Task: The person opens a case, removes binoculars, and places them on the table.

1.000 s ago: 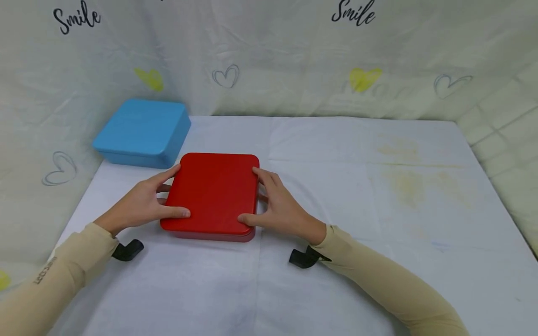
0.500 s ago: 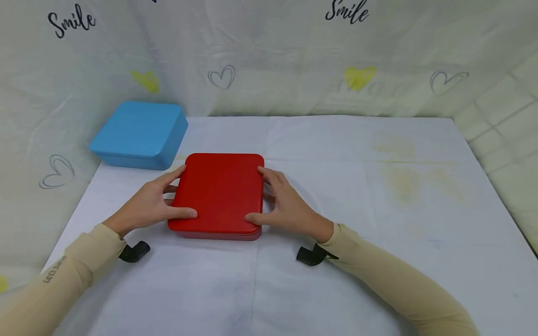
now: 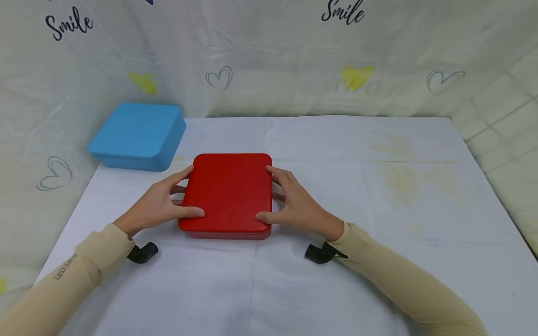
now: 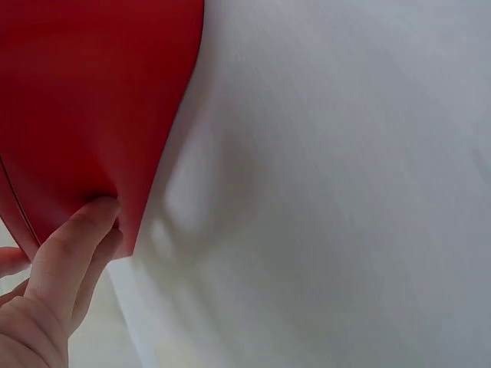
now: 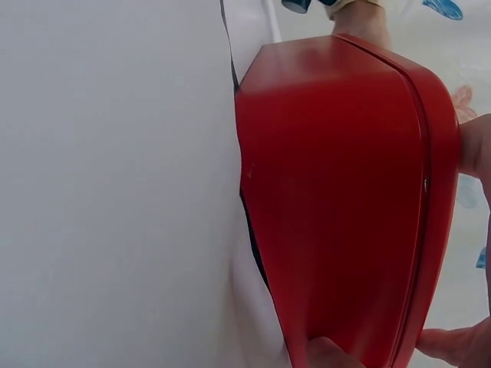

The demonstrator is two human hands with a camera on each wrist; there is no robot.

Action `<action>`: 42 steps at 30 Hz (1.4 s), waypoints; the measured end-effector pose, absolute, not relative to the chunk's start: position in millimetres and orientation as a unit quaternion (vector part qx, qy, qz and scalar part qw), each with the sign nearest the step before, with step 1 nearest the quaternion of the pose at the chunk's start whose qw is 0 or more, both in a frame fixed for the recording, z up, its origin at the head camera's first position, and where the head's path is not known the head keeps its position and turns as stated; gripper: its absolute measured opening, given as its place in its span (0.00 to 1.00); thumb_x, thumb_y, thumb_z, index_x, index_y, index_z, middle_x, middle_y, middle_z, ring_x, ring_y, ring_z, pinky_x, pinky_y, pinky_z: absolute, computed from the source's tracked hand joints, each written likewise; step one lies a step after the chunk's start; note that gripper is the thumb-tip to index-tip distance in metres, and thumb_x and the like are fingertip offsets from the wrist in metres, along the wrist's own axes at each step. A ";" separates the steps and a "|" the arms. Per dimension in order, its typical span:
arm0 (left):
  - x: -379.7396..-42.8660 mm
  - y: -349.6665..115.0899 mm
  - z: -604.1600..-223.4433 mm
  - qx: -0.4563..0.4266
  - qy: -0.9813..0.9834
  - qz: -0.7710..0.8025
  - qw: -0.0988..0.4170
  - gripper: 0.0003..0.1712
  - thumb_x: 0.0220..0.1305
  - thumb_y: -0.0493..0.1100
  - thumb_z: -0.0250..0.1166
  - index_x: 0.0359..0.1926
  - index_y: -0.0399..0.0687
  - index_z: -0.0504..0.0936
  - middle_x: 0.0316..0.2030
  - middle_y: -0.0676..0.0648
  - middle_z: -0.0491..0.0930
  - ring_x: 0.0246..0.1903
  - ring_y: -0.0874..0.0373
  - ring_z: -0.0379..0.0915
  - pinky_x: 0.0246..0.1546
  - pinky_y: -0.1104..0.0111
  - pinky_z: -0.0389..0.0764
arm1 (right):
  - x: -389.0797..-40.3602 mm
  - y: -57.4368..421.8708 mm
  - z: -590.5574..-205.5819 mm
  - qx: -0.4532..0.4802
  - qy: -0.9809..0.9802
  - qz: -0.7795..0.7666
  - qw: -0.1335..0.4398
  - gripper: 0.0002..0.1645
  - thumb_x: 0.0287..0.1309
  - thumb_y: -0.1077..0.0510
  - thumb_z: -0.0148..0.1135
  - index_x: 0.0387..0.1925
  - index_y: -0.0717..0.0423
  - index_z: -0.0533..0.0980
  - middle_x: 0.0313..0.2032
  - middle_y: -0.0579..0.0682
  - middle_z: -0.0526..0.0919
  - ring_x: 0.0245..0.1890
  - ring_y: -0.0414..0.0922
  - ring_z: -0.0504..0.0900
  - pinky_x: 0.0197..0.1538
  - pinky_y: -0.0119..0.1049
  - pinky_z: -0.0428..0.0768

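A red box with rounded corners and a fitted lid point(image 3: 229, 191) lies flat on the white-covered table, lid side up. My left hand point(image 3: 157, 203) grips its left side, the thumb on top of the lid and the other fingers along the side wall. Opposite it, my right hand point(image 3: 300, 205) holds the right side, thumb at the lid's near right corner. In the left wrist view, fingertips press into the red side wall point(image 4: 100, 115). The right wrist view shows the box's seam and tall side point(image 5: 330, 184) close to the cloth, with fingers at its edges.
A blue lidded box point(image 3: 136, 133) stands at the table's back left, behind the red one. White cloth point(image 3: 357, 186) with yellowish stains covers the table. A printed curtain point(image 3: 277, 60) hangs along the back. Black wrist mounts point(image 3: 320, 253) stick out under both sleeves.
Both hands have shifted the red box to the right along the table, away from the blue box, keeping the same grip. The head view has moved slightly.
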State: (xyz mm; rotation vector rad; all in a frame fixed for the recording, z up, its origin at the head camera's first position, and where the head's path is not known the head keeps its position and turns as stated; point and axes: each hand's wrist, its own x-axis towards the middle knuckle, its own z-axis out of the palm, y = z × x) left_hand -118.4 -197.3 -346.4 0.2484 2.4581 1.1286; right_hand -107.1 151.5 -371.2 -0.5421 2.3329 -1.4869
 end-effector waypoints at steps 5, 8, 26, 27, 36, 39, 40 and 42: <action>-119.9 -189.3 -348.8 0.093 0.875 0.424 0.216 0.67 0.53 0.60 0.80 0.84 0.64 0.46 0.80 0.44 0.56 0.70 0.38 0.68 0.54 0.53 0.88 | -106.1 163.5 -369.2 -0.189 0.818 -0.519 0.159 0.63 0.54 0.49 0.78 0.81 0.39 0.49 0.77 0.46 0.57 0.79 0.50 0.60 0.72 0.50 0.77; -119.9 -185.0 -350.4 0.093 0.867 0.437 0.222 0.66 0.53 0.58 0.80 0.83 0.66 0.46 0.80 0.45 0.56 0.70 0.38 0.68 0.54 0.54 0.88 | -105.3 170.5 -368.0 -0.190 0.819 -0.517 0.159 0.63 0.53 0.49 0.79 0.81 0.39 0.49 0.77 0.46 0.57 0.80 0.52 0.59 0.72 0.51 0.77; -118.0 -155.8 -358.0 0.126 0.826 0.497 0.236 0.63 0.54 0.51 0.81 0.83 0.66 0.50 0.81 0.48 0.54 0.70 0.39 0.69 0.54 0.58 0.88 | -101.2 218.2 -369.2 -0.188 0.825 -0.507 0.164 0.63 0.53 0.49 0.80 0.80 0.33 0.49 0.79 0.42 0.55 0.81 0.56 0.58 0.71 0.52 0.77; -117.8 -153.5 -358.0 0.129 0.824 0.499 0.236 0.63 0.54 0.50 0.81 0.83 0.66 0.51 0.81 0.48 0.54 0.70 0.39 0.69 0.54 0.58 0.88 | -101.0 221.4 -369.5 -0.187 0.825 -0.507 0.164 0.63 0.53 0.49 0.80 0.80 0.33 0.50 0.79 0.42 0.55 0.81 0.56 0.58 0.71 0.52 0.78; -116.6 -133.9 -357.6 0.152 0.807 0.518 0.240 0.61 0.56 0.48 0.80 0.83 0.63 0.51 0.81 0.48 0.54 0.71 0.39 0.69 0.56 0.58 0.88 | -99.6 245.1 -371.5 -0.183 0.811 -0.528 0.174 0.61 0.55 0.53 0.79 0.80 0.33 0.51 0.80 0.42 0.53 0.82 0.57 0.56 0.70 0.50 0.77; -116.6 -127.3 -357.9 0.157 0.802 0.521 0.245 0.61 0.56 0.48 0.80 0.83 0.63 0.51 0.81 0.49 0.54 0.71 0.38 0.69 0.57 0.58 0.87 | -97.8 252.9 -371.9 -0.174 0.809 -0.534 0.176 0.60 0.55 0.55 0.79 0.79 0.32 0.51 0.80 0.41 0.52 0.82 0.56 0.56 0.71 0.49 0.76; -116.6 -125.0 -358.0 0.157 0.802 0.522 0.246 0.61 0.56 0.48 0.80 0.83 0.63 0.51 0.81 0.50 0.54 0.71 0.39 0.70 0.57 0.58 0.87 | -97.1 255.2 -371.5 -0.171 0.808 -0.535 0.177 0.60 0.55 0.55 0.79 0.79 0.32 0.51 0.80 0.41 0.52 0.82 0.56 0.56 0.71 0.49 0.76; -116.7 -120.5 -358.3 0.155 0.798 0.527 0.249 0.61 0.56 0.48 0.80 0.82 0.65 0.51 0.81 0.52 0.55 0.70 0.40 0.70 0.57 0.58 0.87 | -96.0 260.2 -370.8 -0.171 0.808 -0.535 0.177 0.59 0.56 0.55 0.78 0.79 0.32 0.51 0.81 0.41 0.51 0.82 0.57 0.56 0.71 0.49 0.76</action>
